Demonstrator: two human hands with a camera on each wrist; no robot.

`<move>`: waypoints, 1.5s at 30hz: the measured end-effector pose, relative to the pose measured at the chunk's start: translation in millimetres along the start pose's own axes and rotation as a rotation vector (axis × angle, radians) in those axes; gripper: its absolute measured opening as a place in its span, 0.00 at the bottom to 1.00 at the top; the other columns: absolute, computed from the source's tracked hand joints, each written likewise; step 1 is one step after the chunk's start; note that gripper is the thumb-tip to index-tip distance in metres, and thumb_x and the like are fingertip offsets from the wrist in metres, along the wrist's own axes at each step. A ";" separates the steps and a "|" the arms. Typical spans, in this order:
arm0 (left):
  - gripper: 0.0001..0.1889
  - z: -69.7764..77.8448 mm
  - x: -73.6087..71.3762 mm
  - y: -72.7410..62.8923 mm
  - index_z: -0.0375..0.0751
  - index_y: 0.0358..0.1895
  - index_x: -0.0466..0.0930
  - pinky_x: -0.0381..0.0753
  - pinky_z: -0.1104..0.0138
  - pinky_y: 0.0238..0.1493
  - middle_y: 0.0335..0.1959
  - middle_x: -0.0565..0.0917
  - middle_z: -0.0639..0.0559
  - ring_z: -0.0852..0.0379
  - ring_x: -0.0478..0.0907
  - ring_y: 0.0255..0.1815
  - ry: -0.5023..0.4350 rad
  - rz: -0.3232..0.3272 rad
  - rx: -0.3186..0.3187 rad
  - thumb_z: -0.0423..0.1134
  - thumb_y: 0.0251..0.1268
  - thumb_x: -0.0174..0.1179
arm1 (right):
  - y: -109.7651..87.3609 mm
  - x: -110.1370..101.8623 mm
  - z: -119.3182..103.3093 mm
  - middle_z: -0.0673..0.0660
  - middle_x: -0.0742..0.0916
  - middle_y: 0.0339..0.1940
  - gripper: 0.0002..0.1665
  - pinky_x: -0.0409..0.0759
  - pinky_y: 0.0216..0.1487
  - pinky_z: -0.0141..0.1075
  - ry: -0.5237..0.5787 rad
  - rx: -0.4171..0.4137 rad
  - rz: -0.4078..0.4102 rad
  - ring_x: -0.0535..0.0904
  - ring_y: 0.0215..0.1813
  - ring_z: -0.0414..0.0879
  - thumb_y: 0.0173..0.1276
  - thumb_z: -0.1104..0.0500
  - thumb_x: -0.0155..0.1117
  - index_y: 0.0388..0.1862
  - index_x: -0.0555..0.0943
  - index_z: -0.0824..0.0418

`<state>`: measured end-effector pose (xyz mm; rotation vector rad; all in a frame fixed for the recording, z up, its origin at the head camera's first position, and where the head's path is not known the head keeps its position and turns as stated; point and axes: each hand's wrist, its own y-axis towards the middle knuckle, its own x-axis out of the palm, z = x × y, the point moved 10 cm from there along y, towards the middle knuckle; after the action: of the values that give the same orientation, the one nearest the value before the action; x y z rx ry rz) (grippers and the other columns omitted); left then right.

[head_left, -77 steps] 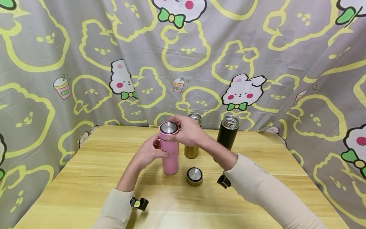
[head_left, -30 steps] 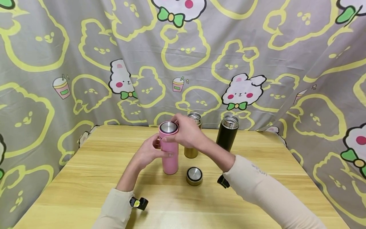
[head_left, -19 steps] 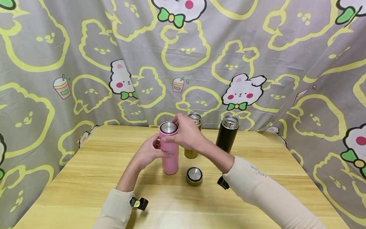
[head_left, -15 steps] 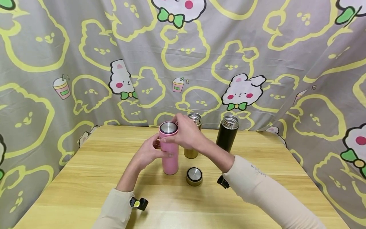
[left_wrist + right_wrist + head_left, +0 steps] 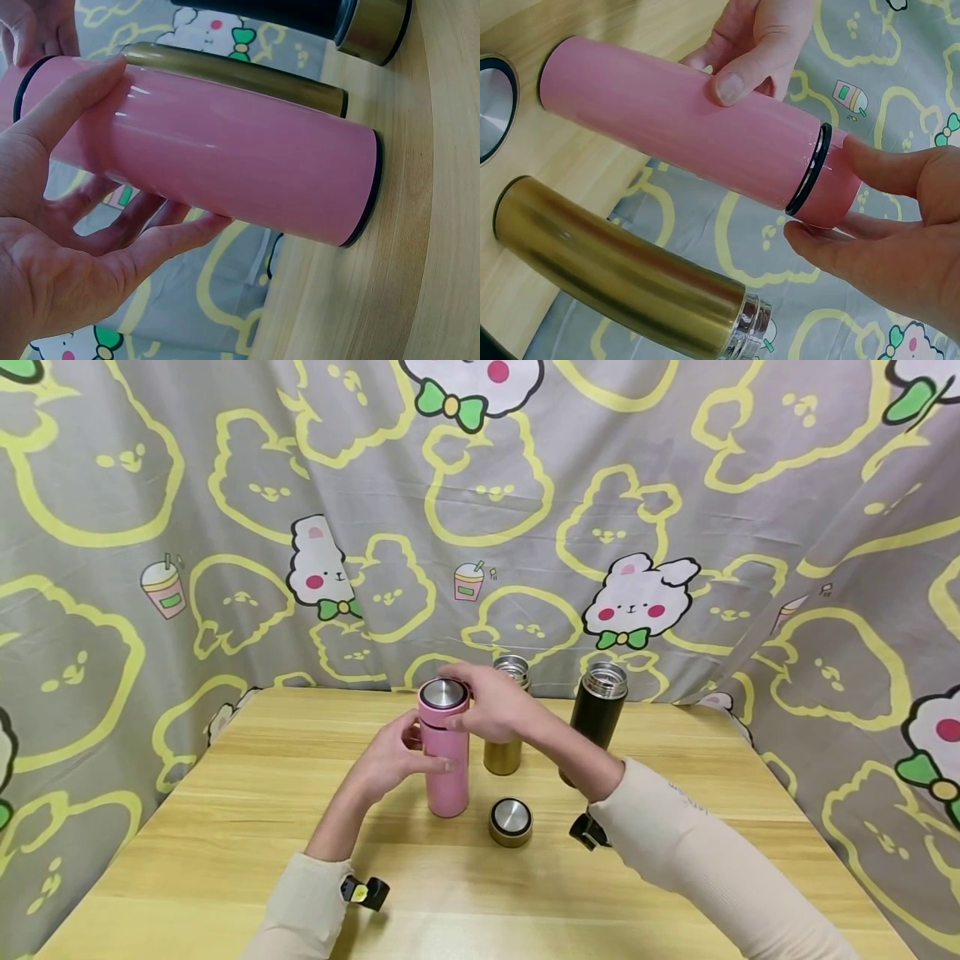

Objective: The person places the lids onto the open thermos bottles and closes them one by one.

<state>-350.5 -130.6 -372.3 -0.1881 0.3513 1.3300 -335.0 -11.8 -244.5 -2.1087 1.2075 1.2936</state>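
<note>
A pink thermos stands upright on the table, its pink lid topped with a silver disc. My left hand grips the body, thumb across the front and the other fingers behind. My right hand holds the lid between thumb and fingers. In the right wrist view, a narrow gap with a black ring shows between lid and body. Behind the right hand stands a lidless gold thermos, its steel neck bare. A gold lid rests on the table, right of the pink thermos.
A lidless black thermos stands at the back right, partly behind the right forearm. The wooden table ends at a grey patterned curtain. Black wrist cameras hang at both sleeves.
My right hand has turned a little on the lid, its thumb shifting rightward. A dark seam under the lid now shows. The left hand and pink thermos have stayed put.
</note>
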 end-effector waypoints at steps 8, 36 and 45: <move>0.39 0.4 0.3 0.2 0.53 0.64 0.74 0.79 0.56 0.53 0.51 0.83 0.46 0.48 0.80 0.52 -0.002 -0.003 0.003 0.46 0.45 0.82 | -0.7 -2.8 -2.6 0.59 0.84 0.62 0.37 0.77 0.64 0.45 -0.022 -0.030 0.044 0.81 0.62 0.52 0.61 0.58 0.75 0.69 0.74 0.63; 0.39 0.7 0.8 1.8 0.56 0.65 0.74 0.79 0.55 0.54 0.51 0.83 0.46 0.48 0.80 0.52 0.032 -0.007 0.008 0.48 0.45 0.81 | 0.1 -6.2 9.6 0.60 0.84 0.54 0.49 0.79 0.58 0.45 -0.002 0.080 0.092 0.81 0.56 0.52 0.55 0.44 0.82 0.68 0.70 0.64; 0.39 -2.8 0.4 1.7 0.53 0.64 0.74 0.79 0.56 0.54 0.52 0.82 0.46 0.48 0.79 0.53 0.013 0.000 -0.013 0.47 0.45 0.82 | 2.3 -2.1 6.2 0.62 0.81 0.67 0.48 0.74 0.68 0.48 0.054 0.045 -0.034 0.78 0.66 0.54 0.60 0.54 0.77 0.76 0.66 0.60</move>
<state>-352.5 -130.8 -374.8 -0.2075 0.3542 1.3318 -340.7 -7.8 -245.6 -2.1351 1.2058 1.1912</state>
